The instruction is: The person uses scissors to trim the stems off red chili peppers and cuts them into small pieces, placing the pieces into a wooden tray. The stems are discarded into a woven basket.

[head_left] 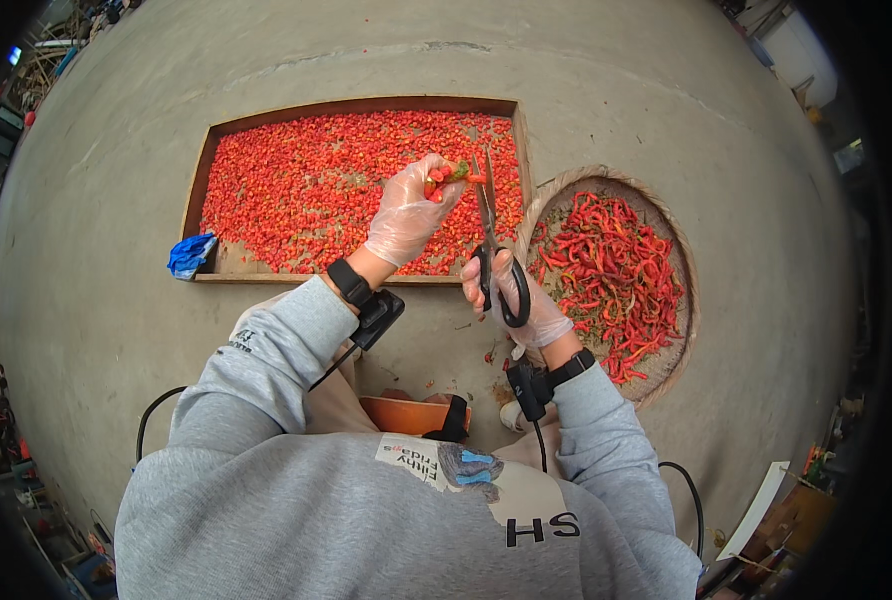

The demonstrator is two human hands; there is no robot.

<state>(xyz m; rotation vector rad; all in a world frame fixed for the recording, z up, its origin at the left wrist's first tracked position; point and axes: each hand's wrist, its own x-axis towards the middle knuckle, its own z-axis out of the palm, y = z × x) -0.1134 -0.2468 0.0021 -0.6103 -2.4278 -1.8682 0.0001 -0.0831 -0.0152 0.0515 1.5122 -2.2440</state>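
Observation:
In a clear plastic glove, my left hand [411,212] is closed around a few red chili peppers [436,180] with green stems. One pepper sticks out to the right, between the parted blades of the scissors [487,212]. My right hand [534,308], gloved too, grips the black handles with the blades pointing up and away. Beneath both hands lies a shallow wooden tray [366,280] spread with small cut pieces of red chili [306,190]. To the right of the scissors, a round woven basket [694,300] holds whole red chilies [611,270].
A crumpled blue wrapper [192,256] sits on the tray's near left corner. An orange object [411,413] is on the concrete floor [606,90] close to my legs. Chili scraps are scattered between the tray and me. Clutter lines the outer edges of the room.

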